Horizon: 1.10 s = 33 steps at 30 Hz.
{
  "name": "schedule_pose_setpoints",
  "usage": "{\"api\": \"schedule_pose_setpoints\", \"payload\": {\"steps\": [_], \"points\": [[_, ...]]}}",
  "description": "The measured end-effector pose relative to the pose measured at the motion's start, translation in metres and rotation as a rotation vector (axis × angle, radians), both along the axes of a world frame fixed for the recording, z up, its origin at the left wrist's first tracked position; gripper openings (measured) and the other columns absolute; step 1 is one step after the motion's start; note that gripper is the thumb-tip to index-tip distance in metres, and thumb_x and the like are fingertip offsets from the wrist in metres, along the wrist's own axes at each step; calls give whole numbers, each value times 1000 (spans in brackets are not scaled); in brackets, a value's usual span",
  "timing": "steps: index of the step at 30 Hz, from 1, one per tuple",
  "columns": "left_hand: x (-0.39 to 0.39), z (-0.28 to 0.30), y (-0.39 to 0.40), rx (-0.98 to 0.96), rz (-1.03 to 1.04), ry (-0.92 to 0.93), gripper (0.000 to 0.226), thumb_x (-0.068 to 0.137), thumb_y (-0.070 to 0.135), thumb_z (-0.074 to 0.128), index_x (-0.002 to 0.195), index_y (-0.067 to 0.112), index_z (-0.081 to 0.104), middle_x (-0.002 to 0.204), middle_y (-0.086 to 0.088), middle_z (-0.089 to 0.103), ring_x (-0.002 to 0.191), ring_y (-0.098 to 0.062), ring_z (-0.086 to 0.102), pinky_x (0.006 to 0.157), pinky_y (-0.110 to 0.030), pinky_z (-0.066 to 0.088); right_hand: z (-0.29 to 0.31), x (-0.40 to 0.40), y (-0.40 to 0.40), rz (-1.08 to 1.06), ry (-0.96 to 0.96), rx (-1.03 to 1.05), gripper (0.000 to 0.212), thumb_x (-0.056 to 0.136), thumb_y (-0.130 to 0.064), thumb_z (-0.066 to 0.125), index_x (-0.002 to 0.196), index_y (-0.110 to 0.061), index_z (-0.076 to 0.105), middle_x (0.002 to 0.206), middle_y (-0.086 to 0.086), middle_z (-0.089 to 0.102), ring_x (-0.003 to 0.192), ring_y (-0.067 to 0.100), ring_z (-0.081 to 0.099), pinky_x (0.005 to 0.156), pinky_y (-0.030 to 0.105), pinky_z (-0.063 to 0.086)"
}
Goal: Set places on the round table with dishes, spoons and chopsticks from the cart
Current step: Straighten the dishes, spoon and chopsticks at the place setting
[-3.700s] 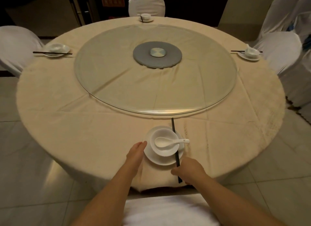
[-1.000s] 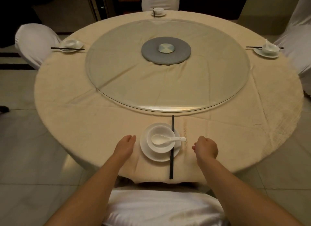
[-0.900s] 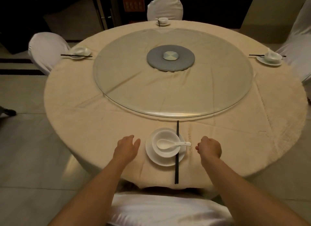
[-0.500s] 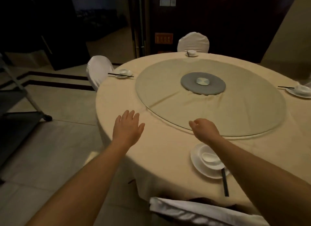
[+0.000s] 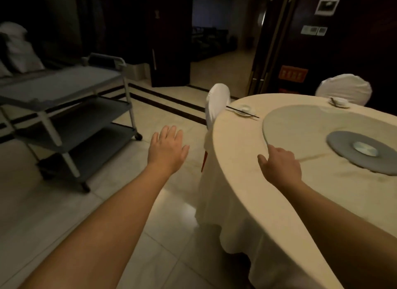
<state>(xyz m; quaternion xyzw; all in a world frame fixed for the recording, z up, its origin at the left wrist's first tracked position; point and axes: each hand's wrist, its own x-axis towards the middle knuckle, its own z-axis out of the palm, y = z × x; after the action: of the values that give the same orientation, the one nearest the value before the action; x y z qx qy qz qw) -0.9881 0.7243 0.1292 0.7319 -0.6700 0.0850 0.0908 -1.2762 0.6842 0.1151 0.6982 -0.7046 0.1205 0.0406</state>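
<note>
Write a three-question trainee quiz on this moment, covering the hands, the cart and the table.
1. True or false: the left hand holds chopsticks.
2. Which side of the round table is the cart on: A left, B right?
3. Fill in: the right hand is over the ____.

Key: 1 false, its fingers are spread and hold nothing. 2 A. 3 table.

Round table (image 5: pixel 247 181) with glass turntable (image 5: pixel 300 125), two place settings (image 5: pixel 243 110).
</note>
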Motion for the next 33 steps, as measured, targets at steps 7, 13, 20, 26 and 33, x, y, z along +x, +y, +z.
{"api": "schedule_pose_setpoints", "payload": {"steps": [7,13,20,26,33], "points": [[50,-17,-60,44,-22,0,59,101,46,26,152,17,21,161,-7,19,149,-26,12,120,-45,16,-5,84,-78,54,-25,4,40,98,-40,38,125,-14,50,120,11,59,109,33,51,85,41,42],[85,-24,-192,71,-122,-96,61,101,47,28,153,18,19,162,-6,17,150,-24,10,120,-45,15,-27,135,-192,-13,-130,46,40,97,-42,38,125,-16,48,123,9,57,110,30,50,87,42,42],[104,8,-347,3,-200,-39,60,101,46,29,152,16,22,160,-6,22,148,-23,15,120,-43,19,-9,168,-328,-65,-131,35,38,97,-42,37,123,-17,49,123,8,56,110,30,49,82,40,39],[127,0,-468,-12,-213,25,60,99,49,31,151,18,26,157,-6,28,147,-25,19,117,-44,23,7,187,-425,-129,-94,-26,47,97,-40,41,137,-17,45,134,10,54,120,29,48,95,42,43],[148,-12,-633,7,-424,31,61,98,49,35,150,18,29,157,-7,29,147,-26,21,117,-47,23,9,206,-532,-329,-53,-30,39,97,-38,40,129,-16,47,128,10,55,114,31,48,91,43,42]]}}
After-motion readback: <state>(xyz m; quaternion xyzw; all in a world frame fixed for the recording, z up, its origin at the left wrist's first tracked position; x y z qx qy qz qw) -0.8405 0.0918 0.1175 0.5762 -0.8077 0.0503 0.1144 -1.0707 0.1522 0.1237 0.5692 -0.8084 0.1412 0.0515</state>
